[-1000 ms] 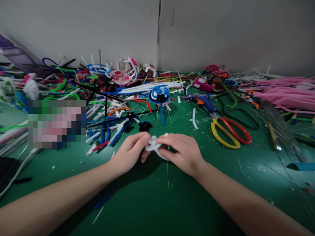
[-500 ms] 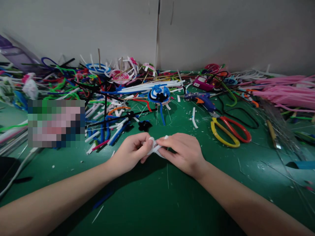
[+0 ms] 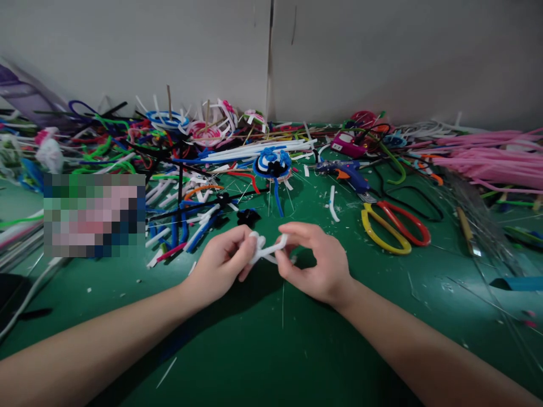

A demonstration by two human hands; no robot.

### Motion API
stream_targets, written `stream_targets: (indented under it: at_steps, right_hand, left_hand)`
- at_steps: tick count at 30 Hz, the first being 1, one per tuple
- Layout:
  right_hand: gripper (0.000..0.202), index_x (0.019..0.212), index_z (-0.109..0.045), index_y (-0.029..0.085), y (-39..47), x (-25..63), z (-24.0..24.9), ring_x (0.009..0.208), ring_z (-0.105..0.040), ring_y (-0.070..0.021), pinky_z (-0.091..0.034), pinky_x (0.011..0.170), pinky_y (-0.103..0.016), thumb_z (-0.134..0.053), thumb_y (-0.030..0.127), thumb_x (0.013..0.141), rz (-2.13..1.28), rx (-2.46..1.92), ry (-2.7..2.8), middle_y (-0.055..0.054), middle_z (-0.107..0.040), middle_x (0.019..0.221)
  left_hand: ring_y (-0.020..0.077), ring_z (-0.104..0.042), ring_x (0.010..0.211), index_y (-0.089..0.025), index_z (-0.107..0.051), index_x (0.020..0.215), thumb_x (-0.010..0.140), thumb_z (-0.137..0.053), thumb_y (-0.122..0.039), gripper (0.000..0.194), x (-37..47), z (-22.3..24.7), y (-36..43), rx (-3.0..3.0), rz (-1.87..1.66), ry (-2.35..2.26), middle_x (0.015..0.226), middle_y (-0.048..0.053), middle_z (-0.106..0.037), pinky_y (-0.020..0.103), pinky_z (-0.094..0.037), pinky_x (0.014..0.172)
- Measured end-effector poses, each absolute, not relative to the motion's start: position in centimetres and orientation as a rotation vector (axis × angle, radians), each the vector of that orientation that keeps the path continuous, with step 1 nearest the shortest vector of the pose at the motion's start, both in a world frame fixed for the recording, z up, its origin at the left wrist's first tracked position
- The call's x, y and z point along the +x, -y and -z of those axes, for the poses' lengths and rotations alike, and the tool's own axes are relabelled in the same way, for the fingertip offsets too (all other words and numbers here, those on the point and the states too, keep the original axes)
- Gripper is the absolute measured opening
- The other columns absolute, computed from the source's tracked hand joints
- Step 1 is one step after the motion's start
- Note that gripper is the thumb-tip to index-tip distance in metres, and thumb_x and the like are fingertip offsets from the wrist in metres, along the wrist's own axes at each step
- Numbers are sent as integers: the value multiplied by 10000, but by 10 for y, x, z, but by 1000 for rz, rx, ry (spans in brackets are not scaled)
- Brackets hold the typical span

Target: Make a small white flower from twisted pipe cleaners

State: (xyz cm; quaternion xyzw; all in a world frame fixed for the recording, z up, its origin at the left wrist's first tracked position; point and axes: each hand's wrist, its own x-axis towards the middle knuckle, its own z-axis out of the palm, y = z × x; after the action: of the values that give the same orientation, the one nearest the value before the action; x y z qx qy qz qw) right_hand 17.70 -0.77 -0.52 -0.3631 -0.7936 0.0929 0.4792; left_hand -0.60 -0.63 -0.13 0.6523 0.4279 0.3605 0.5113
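A white pipe cleaner [image 3: 270,249], bent into small loops at its left end, is held above the green table. My left hand [image 3: 227,254] pinches the looped part between thumb and fingers. Beside its loose ends is my right hand [image 3: 316,260], with thumb and index finger spread apart around the bent tip. The index finger is close to that tip; whether it touches cannot be made out. Beyond the hands lie a black pipe-cleaner flower [image 3: 248,217] and a blue, white and black pipe-cleaner piece [image 3: 272,164] with a blue stem.
Scissors [image 3: 386,226] with yellow and red handles lie to the right, near a blue glue gun [image 3: 350,175]. Cut pipe-cleaner pieces [image 3: 203,223] are heaped at left. A pink bundle [image 3: 492,158] fills the far right. Grey panels [image 3: 382,56] stand behind the table.
My right thumb and index finger have parted and moved slightly away from my left hand. More of the white pipe cleaner shows between the hands.
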Motion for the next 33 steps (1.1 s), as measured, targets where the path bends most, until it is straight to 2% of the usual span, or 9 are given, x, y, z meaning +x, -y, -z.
stream_targets:
  at_steps: [5,8,12,15,17,27,33]
  right_hand:
    - [80,870,-562,183,6,178,6,674,-628,-100,-477,608,-197,-585,214,800,-335,-923,1995,2,-665,766]
    - [141,919,-590,156,4,178,8,749,-619,-121,-465,638,-213,-571,267,833,-393,-925,2069,-34,-663,832]
    - [179,905,-576,138,4,177,6,584,-521,-94,-396,551,-214,-476,286,894,-594,-961,2173,5,-567,679]
    - [185,785,-508,158,5,176,3,490,-404,-70,-317,490,-208,-420,262,911,-739,-1022,2179,47,-444,591]
    - [212,722,-458,171,5,175,1,483,-376,-66,-292,486,-210,-410,257,910,-778,-1058,2174,52,-408,578]
    - [264,695,-469,163,8,176,5,438,-303,-59,-227,480,-231,-395,262,929,-653,-1027,2248,64,-342,531]
    - [282,690,-515,155,8,176,6,453,-307,-64,-224,490,-234,-416,269,929,-549,-1012,2275,56,-362,537]
  left_hand:
    - [50,-421,400,-176,-431,660,945,-387,-319,321,-4,2,2,1521,-912,-1113,514,-73,-436,187,-324,443]
    - [58,-420,411,-176,-456,690,935,-407,-329,293,-4,1,4,1575,-860,-1112,507,-75,-428,185,-324,438]
    - [61,-451,442,-171,-497,768,929,-422,-332,240,-3,2,8,1631,-815,-1109,556,-65,-458,183,-354,456]
    - [57,-474,449,-170,-503,812,929,-428,-331,213,-2,3,7,1611,-814,-1105,608,-56,-487,181,-379,461]
    - [54,-486,450,-168,-506,831,927,-432,-320,194,-1,3,6,1598,-811,-1092,634,-50,-505,178,-391,460]
    - [46,-483,437,-162,-510,841,925,-432,-279,163,-3,1,7,1568,-827,-1007,594,-61,-503,161,-382,438]
    - [42,-472,428,-166,-513,841,924,-445,-272,151,-2,0,7,1586,-848,-997,548,-76,-479,151,-366,431]
